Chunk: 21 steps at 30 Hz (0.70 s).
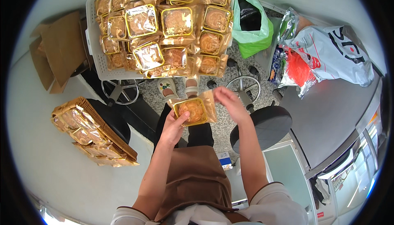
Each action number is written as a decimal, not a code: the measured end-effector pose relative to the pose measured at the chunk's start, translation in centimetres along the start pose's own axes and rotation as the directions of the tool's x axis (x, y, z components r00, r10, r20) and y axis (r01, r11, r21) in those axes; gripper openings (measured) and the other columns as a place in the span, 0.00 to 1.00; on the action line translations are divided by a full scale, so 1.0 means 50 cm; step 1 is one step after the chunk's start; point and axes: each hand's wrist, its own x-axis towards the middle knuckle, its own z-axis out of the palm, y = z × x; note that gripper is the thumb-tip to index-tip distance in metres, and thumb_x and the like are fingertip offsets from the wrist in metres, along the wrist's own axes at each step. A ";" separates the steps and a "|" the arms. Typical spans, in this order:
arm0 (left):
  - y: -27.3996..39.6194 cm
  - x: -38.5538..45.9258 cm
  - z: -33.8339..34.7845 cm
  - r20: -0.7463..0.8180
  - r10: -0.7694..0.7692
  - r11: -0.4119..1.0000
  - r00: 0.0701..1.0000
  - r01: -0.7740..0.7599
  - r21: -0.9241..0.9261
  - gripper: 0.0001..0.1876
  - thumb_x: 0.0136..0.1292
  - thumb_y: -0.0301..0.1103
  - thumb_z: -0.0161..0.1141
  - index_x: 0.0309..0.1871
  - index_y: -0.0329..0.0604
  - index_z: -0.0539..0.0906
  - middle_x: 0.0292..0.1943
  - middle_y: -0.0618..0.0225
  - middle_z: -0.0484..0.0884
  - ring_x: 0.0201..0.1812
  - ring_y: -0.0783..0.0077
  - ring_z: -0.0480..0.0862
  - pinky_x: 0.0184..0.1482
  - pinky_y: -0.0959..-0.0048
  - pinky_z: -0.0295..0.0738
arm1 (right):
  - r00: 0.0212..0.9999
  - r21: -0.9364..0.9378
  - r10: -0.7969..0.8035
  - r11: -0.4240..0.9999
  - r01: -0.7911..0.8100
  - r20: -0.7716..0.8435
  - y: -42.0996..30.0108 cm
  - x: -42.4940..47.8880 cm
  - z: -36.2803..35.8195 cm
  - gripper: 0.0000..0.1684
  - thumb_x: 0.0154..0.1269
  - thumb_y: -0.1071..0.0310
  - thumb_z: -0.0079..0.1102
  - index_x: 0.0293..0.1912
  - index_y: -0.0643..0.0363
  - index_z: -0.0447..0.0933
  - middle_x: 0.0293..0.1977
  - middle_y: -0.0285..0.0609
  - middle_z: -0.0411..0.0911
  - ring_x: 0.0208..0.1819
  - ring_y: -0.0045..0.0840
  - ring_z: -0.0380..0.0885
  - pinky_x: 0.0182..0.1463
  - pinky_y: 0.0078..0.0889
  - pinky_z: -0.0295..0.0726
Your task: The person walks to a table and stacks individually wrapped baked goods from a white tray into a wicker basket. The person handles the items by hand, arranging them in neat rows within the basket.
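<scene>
My left hand [174,126] grips a wrapped mooncake [191,111] by its lower left side, thumb on top of the clear film. The mooncake sits in a gold-rimmed square tray inside a clear and gold pouch. At the pouch's right end is my right hand [229,101], slightly blurred, with its fingers bent; whether they pinch the film cannot be told. Beyond both hands, a white perforated plastic crate [93,37] is heaped with similar wrapped mooncakes [177,21]. To the left, a wicker basket [104,132] holds more of these packs, tipped along its side.
Black round stools [261,128] with chrome foot rings stand on the speckled floor. An open cardboard box [61,49] is at the left. A green plastic bag [254,40] stands right of the crate, and a white printed bag [335,52] lies on the grey counter [326,117].
</scene>
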 end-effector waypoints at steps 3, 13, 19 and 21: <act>-0.036 0.008 -0.061 -0.036 -0.052 0.998 0.998 0.051 -0.028 0.19 0.66 0.30 0.66 0.58 0.42 0.76 0.52 0.70 0.82 0.54 0.73 0.82 0.60 0.69 0.75 | 0.956 -0.402 -0.259 0.897 0.184 -0.139 -0.040 0.102 -0.039 0.13 0.76 0.60 0.52 0.44 0.60 0.77 0.41 0.37 0.82 0.45 0.19 0.79 0.54 0.25 0.75; -0.122 -0.012 -0.215 -0.135 -0.261 0.962 0.956 0.247 -0.114 0.17 0.65 0.24 0.65 0.56 0.45 0.77 0.51 0.71 0.82 0.53 0.74 0.82 0.58 0.71 0.77 | 0.773 -0.998 -0.632 -0.012 0.061 0.055 -0.255 0.440 -0.143 0.22 0.66 0.64 0.57 0.59 0.57 0.74 0.56 0.49 0.75 0.60 0.45 0.70 0.63 0.43 0.72; -0.117 -0.080 -0.219 -0.075 -0.281 0.955 0.957 0.271 -0.123 0.20 0.65 0.26 0.64 0.60 0.46 0.75 0.53 0.69 0.83 0.55 0.68 0.83 0.62 0.64 0.76 | 0.878 -0.985 -0.479 -0.138 -0.099 -0.021 -0.285 0.423 -0.121 0.30 0.52 0.49 0.73 0.52 0.50 0.77 0.51 0.42 0.74 0.58 0.40 0.67 0.60 0.47 0.65; -0.109 -0.106 -0.225 -0.038 -0.299 0.950 0.954 0.293 -0.111 0.21 0.65 0.26 0.65 0.61 0.46 0.75 0.53 0.69 0.83 0.55 0.67 0.82 0.63 0.62 0.75 | 0.893 -0.994 -0.450 -0.101 -0.039 0.011 -0.297 0.403 -0.129 0.29 0.49 0.48 0.75 0.47 0.50 0.75 0.49 0.42 0.73 0.57 0.41 0.66 0.59 0.46 0.65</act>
